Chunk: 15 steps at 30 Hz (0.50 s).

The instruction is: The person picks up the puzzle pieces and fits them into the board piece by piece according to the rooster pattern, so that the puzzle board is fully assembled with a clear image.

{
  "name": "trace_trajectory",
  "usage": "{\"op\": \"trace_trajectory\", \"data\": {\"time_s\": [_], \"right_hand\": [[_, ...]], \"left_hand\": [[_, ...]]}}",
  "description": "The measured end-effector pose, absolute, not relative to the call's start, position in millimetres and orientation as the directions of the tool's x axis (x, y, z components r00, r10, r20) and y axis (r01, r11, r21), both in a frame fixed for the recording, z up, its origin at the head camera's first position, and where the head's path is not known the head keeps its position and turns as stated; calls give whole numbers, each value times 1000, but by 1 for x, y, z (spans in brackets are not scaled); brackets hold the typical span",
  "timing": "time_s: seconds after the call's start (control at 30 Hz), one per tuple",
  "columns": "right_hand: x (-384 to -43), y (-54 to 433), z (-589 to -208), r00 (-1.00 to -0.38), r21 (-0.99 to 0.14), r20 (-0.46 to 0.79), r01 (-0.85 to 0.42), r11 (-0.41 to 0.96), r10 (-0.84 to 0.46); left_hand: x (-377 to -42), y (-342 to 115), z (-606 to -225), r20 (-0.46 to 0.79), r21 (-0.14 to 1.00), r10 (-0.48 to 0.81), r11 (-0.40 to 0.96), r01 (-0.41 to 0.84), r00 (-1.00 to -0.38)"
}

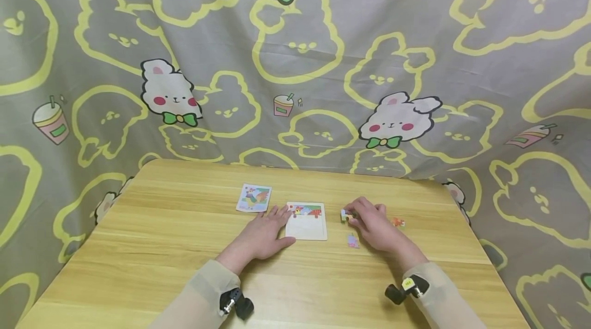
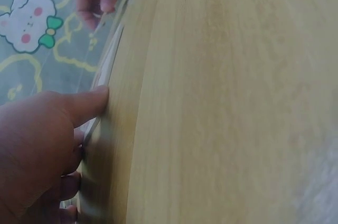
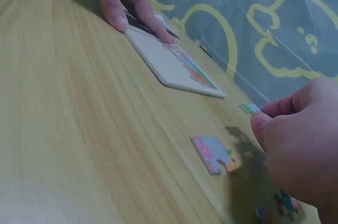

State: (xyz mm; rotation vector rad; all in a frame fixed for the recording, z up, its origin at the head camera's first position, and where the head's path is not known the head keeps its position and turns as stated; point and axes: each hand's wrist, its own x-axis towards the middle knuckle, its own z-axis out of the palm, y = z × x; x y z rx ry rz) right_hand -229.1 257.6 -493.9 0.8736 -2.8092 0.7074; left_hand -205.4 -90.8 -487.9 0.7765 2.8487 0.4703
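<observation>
Bracing the tray [image 1: 307, 229] seemed wise: the left hand [image 1: 263, 231] lay spread, the right hand [image 1: 375, 224] pinched a piece [image 1: 343, 216] toward the tabletop's [image 1: 304, 288] far edge.

The bench [image 1: 138, 257] has a light, yellowish wood-grain top with rounded far corners. A picture card [image 1: 254, 197] of a bird lies toward its far edge, left of the middle, with a white puzzle tray [image 1: 306, 229] just beside it, nearer the middle of the bench. Toward the right edge lie a purple-and-pink piece [image 1: 353, 240] and, farther over, an orange-red piece [image 1: 398, 222], partly hidden.
</observation>
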Motion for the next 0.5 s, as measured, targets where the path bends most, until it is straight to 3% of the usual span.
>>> {"op": "trace_trajectory", "data": {"time_s": [0.5], "right_hand": [[-229, 221, -482, -807, -464, 196, -576, 673, -557]], "left_hand": [[-204, -91, -488, -57, 339, 523, 812, 476, -851]]}}
